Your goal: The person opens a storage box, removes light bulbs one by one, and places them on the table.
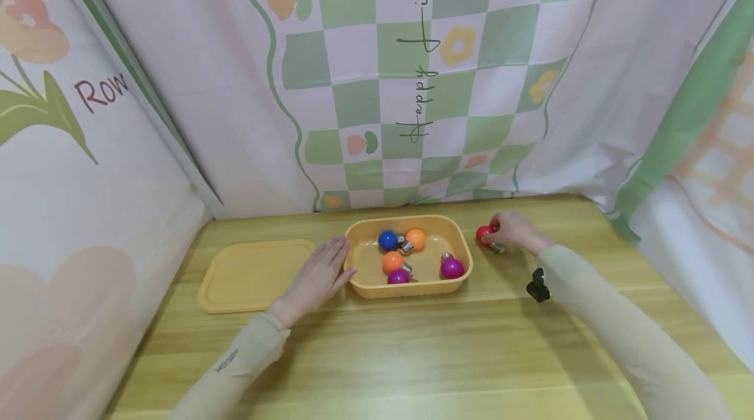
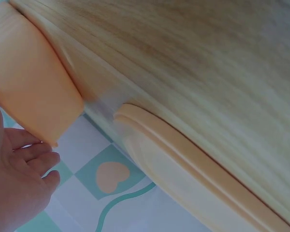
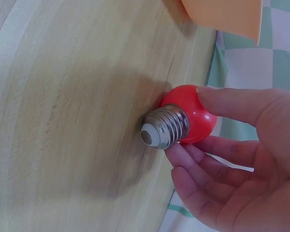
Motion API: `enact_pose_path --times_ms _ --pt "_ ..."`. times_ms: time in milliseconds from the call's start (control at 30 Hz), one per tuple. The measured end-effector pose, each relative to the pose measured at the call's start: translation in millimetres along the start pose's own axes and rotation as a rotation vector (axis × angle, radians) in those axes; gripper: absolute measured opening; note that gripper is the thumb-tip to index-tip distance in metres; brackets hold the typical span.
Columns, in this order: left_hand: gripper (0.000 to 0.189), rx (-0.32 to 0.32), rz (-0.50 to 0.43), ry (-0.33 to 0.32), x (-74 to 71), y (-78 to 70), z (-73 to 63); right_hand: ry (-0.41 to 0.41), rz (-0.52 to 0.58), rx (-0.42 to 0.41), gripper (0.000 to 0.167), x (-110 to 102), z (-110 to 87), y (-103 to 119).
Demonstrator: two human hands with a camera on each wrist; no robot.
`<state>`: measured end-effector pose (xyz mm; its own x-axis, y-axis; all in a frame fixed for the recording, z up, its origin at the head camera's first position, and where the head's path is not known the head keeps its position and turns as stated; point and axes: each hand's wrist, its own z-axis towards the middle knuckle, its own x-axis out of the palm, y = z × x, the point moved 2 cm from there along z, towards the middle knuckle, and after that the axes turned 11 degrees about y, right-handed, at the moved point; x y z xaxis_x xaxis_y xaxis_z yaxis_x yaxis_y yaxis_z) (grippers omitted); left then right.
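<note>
Between thumb and fingers my right hand [image 1: 516, 230] pinches a red light bulb [image 3: 195, 113] by its globe, to the right of the orange-yellow plastic box [image 1: 465, 240]. The bulb's metal screw base points toward the camera in the right wrist view, close over the wooden table. My left hand [image 1: 318, 276] rests with extended fingers at the box's left rim. Inside the box lie several bulbs: a blue bulb [image 1: 388, 241], two orange bulbs, one an orange bulb [image 1: 415, 239] at the back, and two purple bulbs, one a purple bulb [image 1: 451, 268] at the right.
A flat lid [image 1: 253, 276] of the same colour lies left of the box, partly behind my left hand. A checkered curtain [image 1: 406, 93] hangs along the table's back edge. A black device [image 1: 538, 286] sits at my right sleeve. The wooden table [image 1: 377, 354] extends in front.
</note>
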<state>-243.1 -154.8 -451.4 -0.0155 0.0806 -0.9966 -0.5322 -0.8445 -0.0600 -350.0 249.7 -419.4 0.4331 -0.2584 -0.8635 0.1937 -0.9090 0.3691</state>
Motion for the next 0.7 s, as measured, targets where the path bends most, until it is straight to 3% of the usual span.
enact_pose_path --times_ms 700 --pt "0.061 0.009 0.013 -0.035 0.7 -0.6 -0.5 -0.027 -0.012 -0.020 0.052 -2.9 0.1 -8.6"
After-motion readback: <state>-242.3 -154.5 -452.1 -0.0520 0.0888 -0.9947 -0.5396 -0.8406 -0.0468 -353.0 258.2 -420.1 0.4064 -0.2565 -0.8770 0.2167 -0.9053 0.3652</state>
